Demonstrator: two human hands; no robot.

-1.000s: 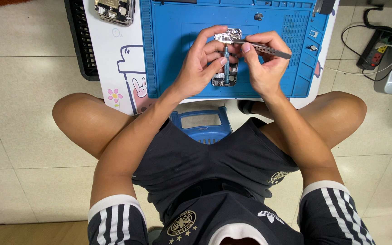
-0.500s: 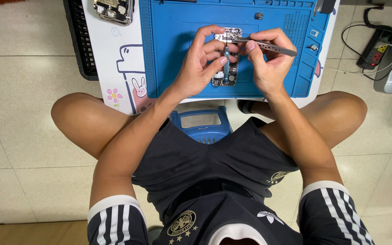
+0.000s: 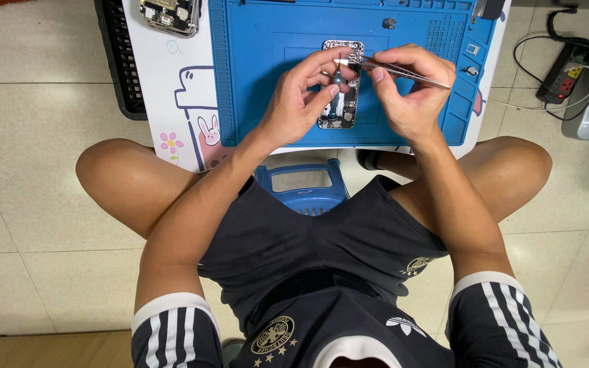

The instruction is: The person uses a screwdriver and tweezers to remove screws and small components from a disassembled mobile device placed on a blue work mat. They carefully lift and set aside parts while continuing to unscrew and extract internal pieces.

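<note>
Now we have the opened phone lying flat on the blue repair mat, where half a second ago we held a small part lifted above it. Our left hand has come down onto the phone, thumb and forefinger curled and pinching at its upper half, apparently on a small flex or bracket, though the piece itself is too small to make out. Our right hand is closed on a pair of metal tweezers, whose tips now meet the left fingertips at the top of the phone frame rather than in the air. We judge from this that the part is being seated into the chassis, and that fine alignment matters more than force here.

On the white tabletop to the left lies a second bare phone board, well apart from us. A few tiny screws rest on the mat above. A blue stool shows between our knees.
</note>
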